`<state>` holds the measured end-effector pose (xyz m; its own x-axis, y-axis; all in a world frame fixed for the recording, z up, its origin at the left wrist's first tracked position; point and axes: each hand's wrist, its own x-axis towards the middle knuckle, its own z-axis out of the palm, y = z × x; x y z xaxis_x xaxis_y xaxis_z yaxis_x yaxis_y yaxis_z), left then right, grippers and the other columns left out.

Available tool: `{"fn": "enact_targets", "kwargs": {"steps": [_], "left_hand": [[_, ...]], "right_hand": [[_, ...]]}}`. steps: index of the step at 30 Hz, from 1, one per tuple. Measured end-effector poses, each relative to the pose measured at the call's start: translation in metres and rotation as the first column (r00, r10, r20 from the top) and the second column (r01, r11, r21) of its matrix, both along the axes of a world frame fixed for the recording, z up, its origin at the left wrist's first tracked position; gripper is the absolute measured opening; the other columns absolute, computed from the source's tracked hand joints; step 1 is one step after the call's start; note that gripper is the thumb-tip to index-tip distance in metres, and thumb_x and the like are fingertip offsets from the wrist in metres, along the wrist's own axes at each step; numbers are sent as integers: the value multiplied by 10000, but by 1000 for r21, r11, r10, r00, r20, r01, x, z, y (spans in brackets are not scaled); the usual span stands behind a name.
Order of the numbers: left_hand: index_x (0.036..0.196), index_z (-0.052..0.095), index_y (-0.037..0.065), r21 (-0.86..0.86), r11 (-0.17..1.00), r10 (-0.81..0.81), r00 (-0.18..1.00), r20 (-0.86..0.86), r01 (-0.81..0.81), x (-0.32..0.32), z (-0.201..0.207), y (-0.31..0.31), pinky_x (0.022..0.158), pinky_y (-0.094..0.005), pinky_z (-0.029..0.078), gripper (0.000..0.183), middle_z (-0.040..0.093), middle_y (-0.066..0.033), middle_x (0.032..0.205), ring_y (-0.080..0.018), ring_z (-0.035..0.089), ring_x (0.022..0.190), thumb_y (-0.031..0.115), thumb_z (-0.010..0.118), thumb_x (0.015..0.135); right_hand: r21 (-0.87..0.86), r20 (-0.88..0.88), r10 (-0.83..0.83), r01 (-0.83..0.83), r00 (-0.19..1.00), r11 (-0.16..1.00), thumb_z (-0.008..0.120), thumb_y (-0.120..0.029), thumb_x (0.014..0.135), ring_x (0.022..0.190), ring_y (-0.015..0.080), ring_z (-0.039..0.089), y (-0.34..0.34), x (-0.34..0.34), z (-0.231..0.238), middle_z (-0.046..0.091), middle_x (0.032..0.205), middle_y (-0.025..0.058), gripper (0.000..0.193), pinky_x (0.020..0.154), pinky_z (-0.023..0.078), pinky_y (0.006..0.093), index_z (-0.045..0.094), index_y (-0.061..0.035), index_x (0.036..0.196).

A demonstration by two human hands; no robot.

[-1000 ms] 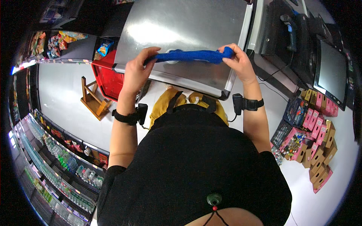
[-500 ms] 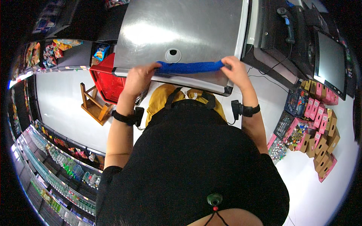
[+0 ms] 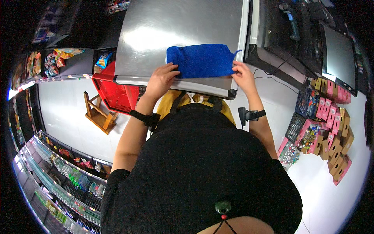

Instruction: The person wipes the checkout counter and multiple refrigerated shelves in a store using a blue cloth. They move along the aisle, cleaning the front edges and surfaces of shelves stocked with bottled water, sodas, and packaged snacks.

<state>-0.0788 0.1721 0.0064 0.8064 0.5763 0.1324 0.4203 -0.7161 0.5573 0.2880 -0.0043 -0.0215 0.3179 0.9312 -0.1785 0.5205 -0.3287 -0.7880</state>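
A blue cloth (image 3: 200, 60) lies spread as a rough rectangle on the metal counter (image 3: 148, 58), close to its near edge. A thin strand sticks out from its far right corner. My left hand (image 3: 161, 80) has its fingertips on the near left corner of the cloth; the thumb is mostly hidden, and the fingers seem to grip the edge. At the near right corner, my right hand (image 3: 243, 76) pinches the cloth between thumb and fingers. The cloth covers the white ring-shaped spot on the counter.
Left of the counter are a red basket (image 3: 111, 91) and a wooden stool (image 3: 99, 117). A handheld scanner (image 3: 289, 19) and a monitor (image 3: 339, 56) stand at the right. Pink and brown boxes (image 3: 331, 117) sit on the right floor; bottle shelves (image 3: 72, 175) line the left.
The blue cloth was a narrow strip stretched between my hands; now it lies spread out away from me, covering the white ring. My left hand has shifted slightly right.
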Motion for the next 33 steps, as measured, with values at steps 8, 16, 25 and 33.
{"fn": "enact_targets", "kwargs": {"steps": [8,16,25,33], "left_hand": [[1161,719,98,-63,957,288,951,115,-282,4,0,-1,1000,-469,528,255,703,-125,1240,-376,653,1139,121,752,909],[941,721,31,-201,845,437,857,-274,-495,0,-1,-4,821,-479,565,297,723,-170,931,-372,702,903,307,814,887],[986,746,61,-270,772,588,808,-38,-575,1,48,13,740,-375,564,228,760,-116,870,-259,746,799,281,786,947],[980,683,77,-697,586,653,751,102,-415,24,75,63,578,-215,363,165,626,28,786,-48,533,655,229,733,1019]], "right_hand": [[-117,259,-25,57,966,991,825,-291,855,968,315,709,19,-18,23,697,1161,159,259,800,585,418,745,-47,892],[-23,134,-98,102,986,995,873,-247,792,835,319,706,37,-21,23,708,988,144,258,795,576,426,767,-73,951],[36,-534,-104,145,839,989,793,-77,909,847,64,562,22,-7,64,623,942,-36,174,739,465,239,632,-91,973],[40,-704,-172,281,689,959,787,-91,927,766,42,525,50,9,94,640,931,-36,297,656,394,218,594,-105,1151]]}}
